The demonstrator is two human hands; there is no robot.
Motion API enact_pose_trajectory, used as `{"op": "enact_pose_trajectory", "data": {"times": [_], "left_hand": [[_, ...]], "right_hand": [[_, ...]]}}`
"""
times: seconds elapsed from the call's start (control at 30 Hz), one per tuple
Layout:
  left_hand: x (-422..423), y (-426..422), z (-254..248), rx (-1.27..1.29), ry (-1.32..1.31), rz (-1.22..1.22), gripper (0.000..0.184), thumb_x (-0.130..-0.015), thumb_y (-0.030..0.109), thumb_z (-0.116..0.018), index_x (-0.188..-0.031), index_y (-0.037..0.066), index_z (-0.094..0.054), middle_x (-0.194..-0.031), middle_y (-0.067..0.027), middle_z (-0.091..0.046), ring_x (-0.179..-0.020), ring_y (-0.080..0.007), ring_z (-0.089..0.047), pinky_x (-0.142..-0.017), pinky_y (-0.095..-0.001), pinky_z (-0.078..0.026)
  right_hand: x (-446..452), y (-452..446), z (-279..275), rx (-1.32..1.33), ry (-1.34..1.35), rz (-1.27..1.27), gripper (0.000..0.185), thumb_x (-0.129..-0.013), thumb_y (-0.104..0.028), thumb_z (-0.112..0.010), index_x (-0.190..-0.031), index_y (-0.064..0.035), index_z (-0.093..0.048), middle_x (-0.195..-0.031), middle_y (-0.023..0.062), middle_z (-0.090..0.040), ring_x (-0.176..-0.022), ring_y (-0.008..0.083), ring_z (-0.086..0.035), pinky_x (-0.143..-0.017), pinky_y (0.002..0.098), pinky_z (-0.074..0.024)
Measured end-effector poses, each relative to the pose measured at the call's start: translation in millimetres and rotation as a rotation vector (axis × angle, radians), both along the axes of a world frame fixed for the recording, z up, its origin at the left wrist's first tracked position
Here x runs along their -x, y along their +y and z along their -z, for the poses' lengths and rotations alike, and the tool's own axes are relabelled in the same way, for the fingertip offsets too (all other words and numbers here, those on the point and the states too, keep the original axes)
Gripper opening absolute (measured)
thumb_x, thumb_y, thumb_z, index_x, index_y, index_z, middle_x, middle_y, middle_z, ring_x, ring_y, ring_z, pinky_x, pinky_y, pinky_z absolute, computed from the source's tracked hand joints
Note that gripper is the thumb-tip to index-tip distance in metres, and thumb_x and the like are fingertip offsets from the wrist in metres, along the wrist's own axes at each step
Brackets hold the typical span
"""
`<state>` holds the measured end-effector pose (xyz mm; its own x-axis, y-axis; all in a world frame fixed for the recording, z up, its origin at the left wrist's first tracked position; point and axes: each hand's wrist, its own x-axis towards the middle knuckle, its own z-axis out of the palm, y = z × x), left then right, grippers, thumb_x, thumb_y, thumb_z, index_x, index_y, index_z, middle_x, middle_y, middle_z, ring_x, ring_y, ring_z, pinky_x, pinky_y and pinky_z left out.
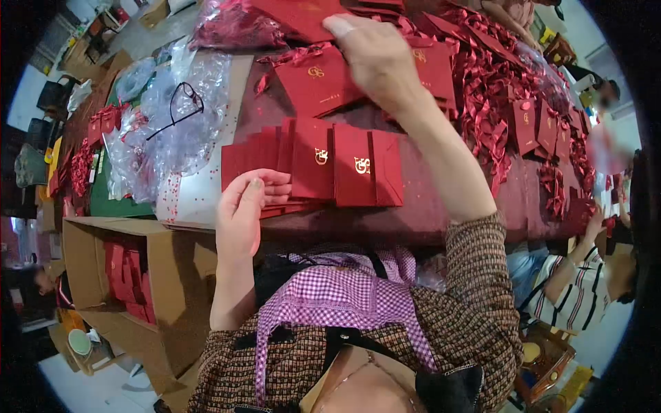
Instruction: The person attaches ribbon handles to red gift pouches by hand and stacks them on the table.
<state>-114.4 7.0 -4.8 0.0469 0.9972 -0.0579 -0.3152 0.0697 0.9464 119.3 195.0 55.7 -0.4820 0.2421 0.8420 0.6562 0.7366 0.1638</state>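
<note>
My left hand (242, 210) is at the left part of a row of overlapping flat red paper bags (313, 162) with gold lettering. Its fingers are loosely bent and apart, resting against the bags without gripping one. Stretched forward over the table, my right hand (379, 62) has its fingers closed at the edge of a red paper bag (299, 17); the fingertips are partly hidden, and something white covers one of them. Below that hand lie larger red bags (313, 81) with gold letters and ribbon.
Heaps of red ribbons (485, 103) and tagged bags cover the table's right side. Clear plastic wrapping (169, 131) with eyeglasses (177, 111) lies at left. An open cardboard box (165, 275) holding red bags stands at lower left. A person in a striped shirt (568, 282) sits at right.
</note>
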Motion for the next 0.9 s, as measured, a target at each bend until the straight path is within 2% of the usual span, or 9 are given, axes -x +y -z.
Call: {"op": "enact_pose_trajectory", "data": {"times": [0.13, 0.3, 0.4, 0.43, 0.53, 0.63, 0.77, 0.83, 0.9], "left_hand": [[-7.6, -7.5, -2.7, -0.077, 0.299, -0.044, 0.022, -0.098, 0.010, -0.048, -0.107, -0.005, -0.061, -0.101, -0.0107, -0.066, -0.091, -0.0151, -0.063, -0.081, -0.0272, -0.051], [-30.6, -1.3, 1.1, -0.234, 0.527, 0.037, 0.017, -0.092, 0.006, -0.057, -0.106, -0.005, -0.060, -0.094, -0.0083, -0.065, -0.081, -0.0120, -0.061, -0.072, -0.0255, -0.049], [-51.6, 5.1, -4.2, -0.385, 0.803, 0.023, 0.020, -0.090, 0.008, -0.061, -0.105, -0.004, -0.060, -0.095, -0.0142, -0.064, -0.076, -0.0190, -0.063, -0.065, -0.0280, -0.051], [-55.2, 6.1, -2.4, -0.321, 0.815, 0.030, 0.023, -0.090, 0.012, -0.061, -0.107, -0.003, -0.059, -0.099, -0.0160, -0.063, -0.083, -0.0257, -0.064, -0.071, -0.0337, -0.052], [-63.4, 13.6, 3.1, -0.437, 1.061, 0.066, 0.036, -0.089, 0.022, -0.062, -0.112, -0.005, -0.056, -0.107, -0.0203, -0.060, -0.102, -0.0369, -0.055, -0.089, -0.0451, -0.044], [-77.8, 21.3, 10.0, -0.598, 1.268, 0.058, 0.042, -0.088, 0.025, -0.063, -0.115, -0.006, -0.054, -0.110, -0.0209, -0.058, -0.105, -0.0373, -0.053, -0.091, -0.0448, -0.042], [-97.4, 28.8, 15.3, -0.603, 1.414, 0.129, 0.053, -0.084, 0.029, -0.067, -0.121, -0.005, -0.049, -0.117, -0.0208, -0.055, -0.108, -0.0355, -0.049, -0.092, -0.0450, -0.040], [-103.6, 31.8, 21.1, -0.662, 1.457, 0.123, 0.057, -0.082, 0.029, -0.070, -0.123, -0.004, -0.048, -0.116, -0.0197, -0.054, -0.106, -0.0344, -0.049, -0.091, -0.0448, -0.040], [-108.7, 32.5, 22.2, -0.671, 1.506, 0.109, 0.058, -0.079, 0.028, -0.072, -0.122, -0.003, -0.049, -0.114, -0.0185, -0.054, -0.103, -0.0344, -0.049, -0.089, -0.0448, -0.040]], "right_hand": [[6.0, 14.2, 77.8, 0.509, -0.500, 0.203, 0.018, -0.082, -0.013, -0.057, -0.098, -0.0041, -0.059, -0.087, 0.0123, -0.063, -0.088, 0.0313, -0.063, -0.073, 0.0423, -0.0499], [-11.4, -0.5, 86.4, 0.812, -0.470, 0.029, 0.033, -0.082, -0.019, -0.065, -0.111, -0.0034, -0.058, -0.105, 0.0148, -0.063, -0.096, 0.0348, -0.061, -0.081, 0.0442, -0.0502], [-58.5, -61.2, 40.1, 0.646, 0.037, -0.029, 0.027, -0.082, -0.010, -0.063, -0.108, -0.0038, -0.063, -0.104, 0.0169, -0.065, -0.096, 0.0359, -0.062, -0.084, 0.0430, -0.0499], [-82.0, -63.2, 48.2, 0.501, 0.131, 0.020, 0.022, -0.080, -0.007, -0.062, -0.101, -0.0032, -0.065, -0.090, 0.0165, -0.066, -0.085, 0.0354, -0.063, -0.075, 0.0423, -0.0515], [-170.2, -95.8, 53.3, 0.485, 0.397, 0.343, 0.021, -0.082, -0.008, -0.063, -0.102, -0.0030, -0.066, -0.095, 0.0174, -0.067, -0.091, 0.0317, -0.064, -0.082, 0.0388, -0.0502], [-279.4, -123.4, 99.9, 0.547, 0.457, 0.900, 0.037, -0.086, -0.023, -0.064, -0.116, -0.0008, -0.061, -0.111, 0.0207, -0.063, -0.103, 0.0334, -0.061, -0.089, 0.0402, -0.0477], [-327.5, -161.6, 148.7, 0.789, 0.610, 0.963, 0.064, -0.088, -0.039, -0.064, -0.135, -0.0005, -0.045, -0.124, 0.0270, -0.056, -0.117, 0.0397, -0.053, -0.096, 0.0448, -0.0431], [-288.6, -171.1, 126.0, 0.863, 0.530, 0.931, 0.059, -0.081, -0.031, -0.072, -0.127, -0.0019, -0.050, -0.110, 0.0261, -0.061, -0.102, 0.0420, -0.058, -0.087, 0.0481, -0.0457], [-266.7, -175.8, 150.3, 0.482, 0.250, 0.955, 0.049, -0.080, -0.019, -0.070, -0.122, -0.0003, -0.053, -0.107, 0.0244, -0.060, -0.094, 0.0418, -0.058, -0.081, 0.0484, -0.0469]]}}
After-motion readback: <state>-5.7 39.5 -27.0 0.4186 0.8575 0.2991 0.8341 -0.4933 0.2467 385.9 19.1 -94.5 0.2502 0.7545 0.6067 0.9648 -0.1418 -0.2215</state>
